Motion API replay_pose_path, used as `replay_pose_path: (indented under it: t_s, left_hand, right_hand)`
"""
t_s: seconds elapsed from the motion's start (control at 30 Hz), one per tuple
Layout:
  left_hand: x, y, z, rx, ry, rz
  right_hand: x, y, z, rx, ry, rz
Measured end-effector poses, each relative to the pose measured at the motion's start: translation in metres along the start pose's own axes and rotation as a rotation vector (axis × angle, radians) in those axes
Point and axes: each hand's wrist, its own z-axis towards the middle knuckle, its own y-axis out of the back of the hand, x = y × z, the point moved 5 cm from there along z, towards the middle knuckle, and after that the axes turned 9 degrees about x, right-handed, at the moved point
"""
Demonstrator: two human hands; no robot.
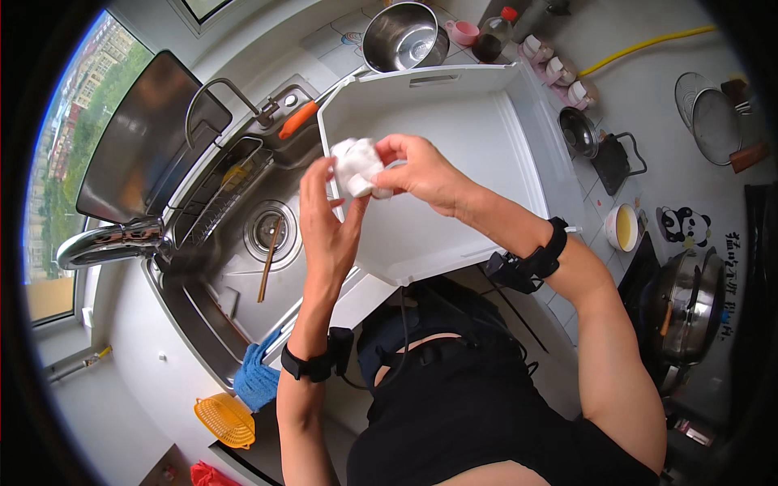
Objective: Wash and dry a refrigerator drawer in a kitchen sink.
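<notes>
A crumpled white cloth (358, 167) is bunched between my two hands, above the left rim of a large white plastic bin (437, 121). From the right, my right hand (419, 173) pinches it between thumb and fingers. My left hand (331, 209) holds its left and lower side, the thumb below and the fingers curled at the edge. The bin rests across the counter and the right part of the steel sink (225, 297), its inside facing up. Beneath my left hand, the sink holds wooden chopsticks (270, 261) lying across the drain.
A faucet (115, 240), a wire dish rack (228, 188) and an orange-handled tool (298, 119) are at the sink. Behind the bin stand a steel pot (404, 39) and a bottle (493, 36). To the right are a bowl of yellow liquid (622, 228) and a lidded pan (687, 310).
</notes>
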Motion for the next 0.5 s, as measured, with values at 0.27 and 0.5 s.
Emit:
replay_pose_path:
  t_s: [0.27,0.5]
  left_hand:
    - [-0.001,0.010,-0.010,0.182,0.074,-0.283]
    - [0.014,0.024,-0.004,0.203,0.230,-0.595]
  right_hand:
    - [0.007,-0.003,-0.022,0.136,0.041,0.048]
    - [0.042,0.046,-0.044,-0.278,0.225,-0.285]
